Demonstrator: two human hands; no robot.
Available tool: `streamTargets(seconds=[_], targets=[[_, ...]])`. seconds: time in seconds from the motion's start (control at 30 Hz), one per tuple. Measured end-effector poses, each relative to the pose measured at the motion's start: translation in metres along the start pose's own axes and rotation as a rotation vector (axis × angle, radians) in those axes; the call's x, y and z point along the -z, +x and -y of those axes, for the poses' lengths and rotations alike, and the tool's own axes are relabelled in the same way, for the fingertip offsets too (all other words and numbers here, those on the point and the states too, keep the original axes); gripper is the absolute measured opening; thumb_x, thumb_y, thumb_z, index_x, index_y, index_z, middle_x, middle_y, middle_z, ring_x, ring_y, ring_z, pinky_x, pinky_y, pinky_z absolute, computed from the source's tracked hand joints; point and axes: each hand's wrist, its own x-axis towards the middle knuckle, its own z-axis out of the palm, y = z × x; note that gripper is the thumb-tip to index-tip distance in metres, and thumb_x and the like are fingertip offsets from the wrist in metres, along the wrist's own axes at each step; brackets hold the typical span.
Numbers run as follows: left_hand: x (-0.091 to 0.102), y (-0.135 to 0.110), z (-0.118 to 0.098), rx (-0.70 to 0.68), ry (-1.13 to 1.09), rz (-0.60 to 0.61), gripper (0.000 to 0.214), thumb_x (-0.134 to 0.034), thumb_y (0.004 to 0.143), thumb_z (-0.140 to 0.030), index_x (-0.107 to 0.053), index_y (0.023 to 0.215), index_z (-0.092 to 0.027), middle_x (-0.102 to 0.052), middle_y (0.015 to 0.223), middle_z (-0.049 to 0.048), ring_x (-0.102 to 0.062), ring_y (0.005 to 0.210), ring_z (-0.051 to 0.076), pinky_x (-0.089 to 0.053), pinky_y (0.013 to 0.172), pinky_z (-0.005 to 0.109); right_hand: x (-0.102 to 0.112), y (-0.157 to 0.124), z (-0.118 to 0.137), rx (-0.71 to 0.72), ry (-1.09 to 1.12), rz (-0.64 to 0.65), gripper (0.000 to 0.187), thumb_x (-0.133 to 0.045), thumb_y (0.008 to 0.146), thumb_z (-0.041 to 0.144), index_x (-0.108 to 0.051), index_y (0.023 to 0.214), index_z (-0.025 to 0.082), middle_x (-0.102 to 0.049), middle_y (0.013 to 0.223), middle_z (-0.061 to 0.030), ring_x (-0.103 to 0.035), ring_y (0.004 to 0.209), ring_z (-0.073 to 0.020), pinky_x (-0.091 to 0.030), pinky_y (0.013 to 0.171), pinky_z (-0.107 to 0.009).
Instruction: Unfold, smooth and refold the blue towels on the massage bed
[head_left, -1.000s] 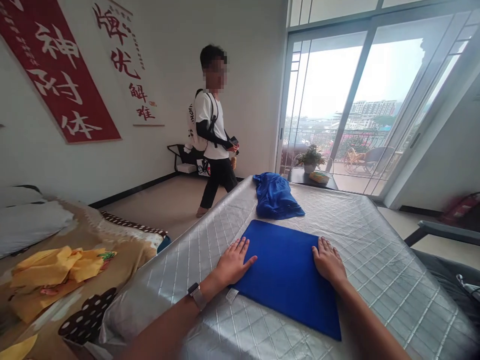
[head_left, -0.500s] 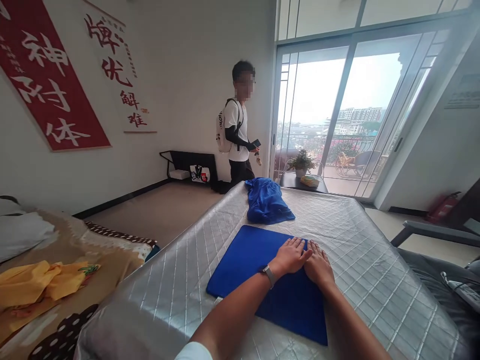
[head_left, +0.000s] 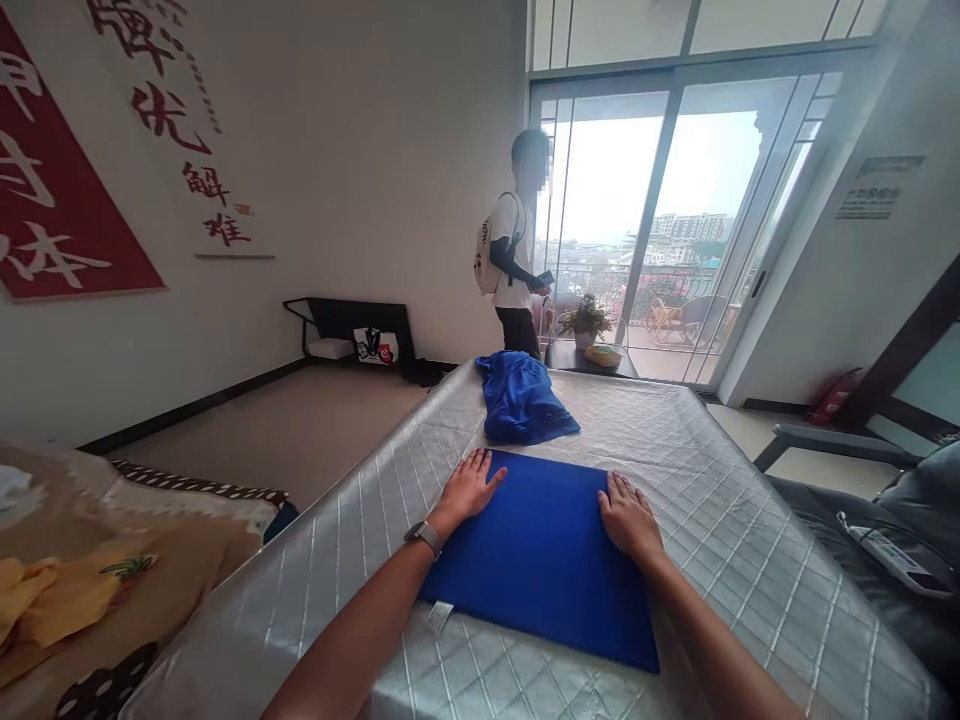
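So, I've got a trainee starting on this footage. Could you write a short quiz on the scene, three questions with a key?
1. True or false: the left hand and right hand are at opposite sides of the flat blue piece.
2. What lies on the silver cover just beyond that piece?
A) a backpack
B) a crumpled blue cloth
C) a fire extinguisher
3. By which corner of the flat blue piece, from the wearer's viewpoint, does the white tag stick out?

Key:
1. True
2. B
3. The near left corner
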Motion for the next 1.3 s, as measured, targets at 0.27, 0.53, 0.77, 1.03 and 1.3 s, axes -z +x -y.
streamTargets(seconds=[0.27,0.53,0.77,1.03,1.3], targets=[[0.000,-0.003,0.011,0.022,-0.045,-0.012,0.087,-0.012,0.101,-0.067,-0.027,0.159,-0.004,-0.023,0.167,0.0164,-0.021,0.155,0.027,-0.015,0.127,0.041,-0.005,0.007,-0.004,0.003,-0.099,0.000,0.066,-0.017,0.103,0.038,-0.022,0.161,0.007,-0.021,0.168,-0.0098,-0.017,0.155,-0.0204,-0.013,0.126,-0.039],[-0.002,-0.002,0.016,-0.010,-0.089,-0.042,0.086,-0.011,0.101,-0.066,-0.031,0.158,-0.005,-0.026,0.166,0.0167,-0.024,0.154,0.027,-0.018,0.126,0.041,0.001,-0.009,-0.001,-0.012,-0.194,-0.020,0.066,-0.015,0.104,0.039,-0.024,0.160,0.006,-0.022,0.168,-0.0093,-0.016,0.155,-0.0226,-0.014,0.126,-0.043],[-0.003,-0.002,0.016,-0.012,-0.090,-0.058,0.086,-0.012,0.101,-0.067,-0.032,0.157,-0.005,-0.028,0.165,0.0173,-0.025,0.154,0.027,-0.018,0.126,0.043,-0.014,-0.031,-0.006,-0.016,-0.106,0.008,0.067,-0.012,0.104,0.042,-0.018,0.162,0.008,-0.016,0.169,-0.0069,-0.013,0.156,-0.0192,-0.012,0.126,-0.040],[0.008,-0.020,-0.015,-0.135,-0.043,-0.127,0.084,-0.010,0.104,-0.062,-0.035,0.154,-0.001,-0.034,0.161,0.0223,-0.030,0.152,0.028,-0.025,0.125,0.044,-0.004,-0.038,0.010,-0.031,-0.101,-0.016,0.065,-0.016,0.104,0.039,-0.022,0.161,0.007,-0.020,0.168,-0.0070,-0.018,0.155,-0.0206,-0.012,0.126,-0.040],[-0.019,-0.038,-0.171,-0.632,-0.118,-0.029,0.074,-0.010,0.106,-0.058,-0.031,0.158,-0.010,-0.034,0.163,0.0140,-0.023,0.154,0.020,-0.022,0.126,0.037,-0.001,-0.044,0.009,0.016,-0.125,0.001,0.063,-0.022,0.102,0.027,-0.021,0.161,0.007,-0.017,0.168,-0.0093,-0.018,0.155,-0.0224,-0.012,0.125,-0.041]])
